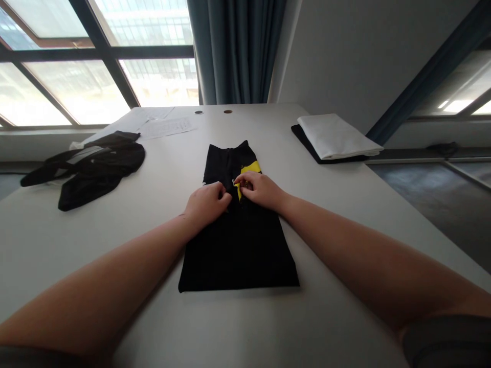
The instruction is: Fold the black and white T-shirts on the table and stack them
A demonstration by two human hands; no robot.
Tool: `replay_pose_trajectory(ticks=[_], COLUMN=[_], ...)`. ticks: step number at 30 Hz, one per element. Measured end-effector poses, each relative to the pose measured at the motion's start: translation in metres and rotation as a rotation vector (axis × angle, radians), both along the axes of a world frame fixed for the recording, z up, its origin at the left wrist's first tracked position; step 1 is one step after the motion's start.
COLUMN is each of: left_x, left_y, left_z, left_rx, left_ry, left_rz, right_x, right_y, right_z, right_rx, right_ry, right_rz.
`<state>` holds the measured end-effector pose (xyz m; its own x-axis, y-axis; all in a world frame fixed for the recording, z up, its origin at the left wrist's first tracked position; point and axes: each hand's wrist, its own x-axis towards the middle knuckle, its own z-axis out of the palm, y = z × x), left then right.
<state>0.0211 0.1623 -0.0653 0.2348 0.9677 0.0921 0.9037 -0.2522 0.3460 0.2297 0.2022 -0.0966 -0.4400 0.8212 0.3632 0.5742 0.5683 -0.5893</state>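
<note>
A black garment [238, 255] with a yellow patch and small white marks lies folded into a long, narrow shape on the white table [161, 266]. Its exact kind does not show. My left hand [207, 203] rests on its middle, fingers curled and pinching the black fabric. Close beside it, my right hand [263, 190] has its fingertips closed on the fabric at the yellow patch. The two hands are a little apart, and the cloth between them is slightly bunched. My fingers partly hide the yellow print.
A crumpled dark garment [103, 163] lies at the left, partly beyond the table edge. At the right a folded white cloth [337, 135] sits on a black one [307, 145]. Papers [169, 127] lie at the back left, near two round holes. A window and blue curtain [238, 51] stand behind.
</note>
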Motion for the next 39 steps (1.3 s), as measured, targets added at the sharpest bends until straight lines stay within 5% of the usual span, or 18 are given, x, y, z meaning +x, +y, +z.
replay_pose_trajectory(ticks=[5, 9, 15, 18, 23, 28, 31, 34, 39], left_x=[-0.006, -0.008, -0.005, -0.006, -0.008, -0.013, -0.020, -0.029, -0.037], left_y=[0.001, 0.001, -0.002, -0.004, -0.006, -0.004, 0.015, 0.057, 0.145], left_z=[0.000, -0.003, -0.010, -0.013, -0.019, -0.024, -0.026, -0.030, -0.035], left_rx=[-0.007, 0.034, 0.128, 0.151, 0.027, -0.010, 0.009, -0.006, 0.008], left_ry=[-0.216, -0.282, -0.046, 0.030, 0.225, 0.225, 0.090, 0.043, 0.183], left_rz=[0.094, 0.011, -0.169, -0.203, -0.449, -0.469, -0.337, -0.189, -0.211], right_x=[0.000, -0.001, 0.005, 0.008, 0.007, 0.005, 0.003, 0.004, 0.011], right_y=[-0.003, -0.005, -0.003, 0.001, 0.004, 0.003, 0.008, 0.023, 0.078], right_z=[0.000, 0.001, 0.004, 0.002, -0.002, -0.004, -0.003, 0.000, 0.004], right_rx=[0.059, 0.128, 0.105, 0.100, 0.146, 0.105, -0.018, -0.123, -0.194], right_ry=[0.025, -0.119, -0.038, -0.100, -0.140, -0.305, -0.445, -0.491, -0.517], right_rz=[0.035, 0.131, -0.161, -0.142, -0.156, -0.158, -0.190, -0.238, -0.359])
